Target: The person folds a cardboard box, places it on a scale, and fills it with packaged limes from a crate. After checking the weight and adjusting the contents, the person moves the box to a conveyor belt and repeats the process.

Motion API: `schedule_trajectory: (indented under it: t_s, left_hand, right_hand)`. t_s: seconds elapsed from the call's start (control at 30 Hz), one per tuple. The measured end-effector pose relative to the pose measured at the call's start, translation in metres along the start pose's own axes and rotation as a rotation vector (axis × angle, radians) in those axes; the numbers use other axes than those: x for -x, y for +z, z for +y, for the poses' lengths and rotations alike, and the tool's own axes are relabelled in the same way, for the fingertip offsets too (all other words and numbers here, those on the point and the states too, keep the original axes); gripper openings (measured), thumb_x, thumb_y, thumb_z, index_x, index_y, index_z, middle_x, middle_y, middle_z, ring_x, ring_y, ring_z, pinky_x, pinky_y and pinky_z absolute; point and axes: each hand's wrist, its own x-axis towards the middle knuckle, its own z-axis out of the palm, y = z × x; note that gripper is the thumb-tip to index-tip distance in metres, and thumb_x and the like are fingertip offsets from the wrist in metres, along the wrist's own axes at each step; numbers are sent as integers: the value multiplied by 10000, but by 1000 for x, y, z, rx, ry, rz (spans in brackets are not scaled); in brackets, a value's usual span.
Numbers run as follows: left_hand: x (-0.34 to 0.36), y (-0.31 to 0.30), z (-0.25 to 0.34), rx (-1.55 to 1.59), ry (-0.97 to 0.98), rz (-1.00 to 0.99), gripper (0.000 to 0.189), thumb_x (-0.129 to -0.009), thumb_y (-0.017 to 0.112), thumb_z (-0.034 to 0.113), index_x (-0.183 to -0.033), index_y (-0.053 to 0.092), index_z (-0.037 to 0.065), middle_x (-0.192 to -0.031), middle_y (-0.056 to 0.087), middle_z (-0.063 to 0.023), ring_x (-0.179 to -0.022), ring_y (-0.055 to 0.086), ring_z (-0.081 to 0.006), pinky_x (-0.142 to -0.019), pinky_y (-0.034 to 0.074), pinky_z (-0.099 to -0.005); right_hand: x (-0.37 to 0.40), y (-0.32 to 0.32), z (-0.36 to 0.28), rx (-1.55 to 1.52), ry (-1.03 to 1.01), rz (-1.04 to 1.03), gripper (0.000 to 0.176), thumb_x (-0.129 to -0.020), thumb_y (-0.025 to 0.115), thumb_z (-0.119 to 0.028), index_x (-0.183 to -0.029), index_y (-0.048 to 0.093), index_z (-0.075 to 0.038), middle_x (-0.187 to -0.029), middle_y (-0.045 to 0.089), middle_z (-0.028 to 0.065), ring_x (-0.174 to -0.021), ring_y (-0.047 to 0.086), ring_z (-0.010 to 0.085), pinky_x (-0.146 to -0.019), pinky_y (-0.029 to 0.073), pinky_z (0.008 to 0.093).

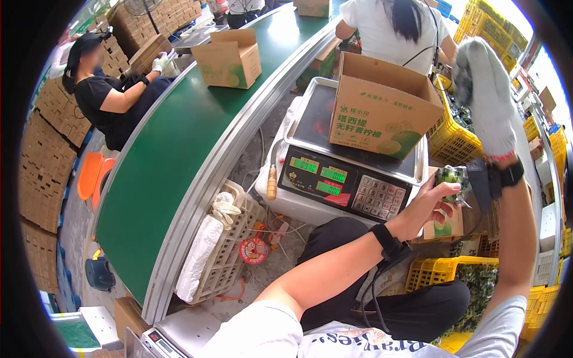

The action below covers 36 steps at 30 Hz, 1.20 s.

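Note:
My bare left hand (418, 210) is closed on a small clear plastic bag of green limes (452, 180), just off the front right corner of the scale. A black band circles that wrist. My right hand (486, 98), in a white knitted glove with grey on its palm side, is raised at the upper right. Its fingers look stretched out and nothing shows in them. An open cardboard box (382, 110) with green print stands on the metal pan of the digital scale (346, 185), left of my right hand. The box's inside bottom is hidden.
A green conveyor belt (161, 155) runs along the left, carrying another carton (228, 59). Yellow crates (455, 143) of bagged green fruit stand at the right. One person (107, 89) sits beyond the belt; another (391, 30) is ahead. A white basket (224, 244) is below the scale.

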Motion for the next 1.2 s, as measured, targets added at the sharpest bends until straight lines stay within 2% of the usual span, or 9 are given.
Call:
schedule_trajectory:
  t_s: [0.17, 0.4, 0.5, 0.8, 0.93, 1.0, 1.03, 1.13, 1.2]
  left_hand:
    - [-2, -5, -2, -93, -72, 28, 423, -944, 654, 451, -1188, 496, 143, -924, 647, -53, -743, 640, -104, -628, 496, -244]
    - [-7, 3, -51, -368, -119, -122, 458, -1024, 600, 395, -1308, 479, 57, -767, 618, -1, -624, 600, -68, -539, 487, -230]
    - [5, 11, -66, -397, -192, -238, 574, -969, 661, 517, -1218, 511, 22, -771, 597, -9, -621, 580, -75, -550, 477, -235]
    - [20, 26, -68, -634, -104, -443, 615, -1010, 618, 461, -1346, 528, -47, -939, 710, -99, -772, 679, -160, -725, 556, -308]
    - [38, 29, -2, -462, 33, -441, 533, -1035, 605, 409, -1347, 534, -17, -1038, 657, -94, -920, 642, -147, -798, 532, -305]
    - [73, 29, 83, -601, 95, -391, 505, -1033, 609, 372, -1375, 533, 8, -1079, 660, -98, -953, 645, -135, -817, 537, -296]
    - [76, 12, 106, -710, 232, -305, 455, -1030, 605, 340, -1359, 564, 27, -1113, 674, -92, -975, 647, -122, -806, 540, -295]
    - [82, -40, 183, -1224, 528, 218, 507, -987, 643, 386, -1360, 591, 45, -1233, 675, -100, -1048, 661, -164, -856, 532, -301]
    - [70, -84, 207, -1560, 827, 531, 666, -897, 758, 432, -1375, 566, 10, -1313, 630, -166, -1208, 618, -253, -937, 531, -387]
  right_hand:
    - [-1, -103, -65, -523, 384, -803, 268, -860, 707, -141, -1100, 649, -36, -1031, 681, 132, -984, 666, 267, -894, 522, 348]
    - [72, -137, -64, -488, 656, -1162, 768, -609, 845, -263, -1319, 618, -74, -975, 733, 174, -885, 739, 311, -813, 571, 387]
    - [101, -157, -67, -436, 408, -1236, 820, -564, 901, -329, -1301, 625, -98, -1022, 740, 172, -946, 733, 346, -846, 577, 413]
    - [199, -241, -41, -368, 1095, -1154, 624, -555, 884, -203, -1129, 664, -93, -980, 731, 99, -925, 718, 222, -834, 559, 340]
    - [252, -272, 3, 103, 1108, -1678, 840, -542, 860, -389, -1310, 641, -131, -1171, 727, 137, -1106, 688, 303, -1018, 505, 387]
    - [256, -259, 9, 112, 798, -1502, 877, -583, 849, -350, -1386, 598, -103, -1328, 655, 174, -1242, 621, 331, -1089, 465, 399]
    - [227, -241, 1, -145, 991, -1305, 836, -662, 811, -261, -1424, 550, -36, -1436, 578, 195, -1343, 548, 327, -1144, 416, 393]
    - [177, -159, -12, -733, 1016, -808, 844, -803, 720, -187, -1547, 371, 4, -1545, 462, 216, -1431, 457, 308, -1191, 353, 398]
    - [133, -107, -29, -566, 716, -684, 853, -812, 728, -213, -1553, 359, -5, -1561, 434, 220, -1458, 414, 329, -1202, 328, 404]
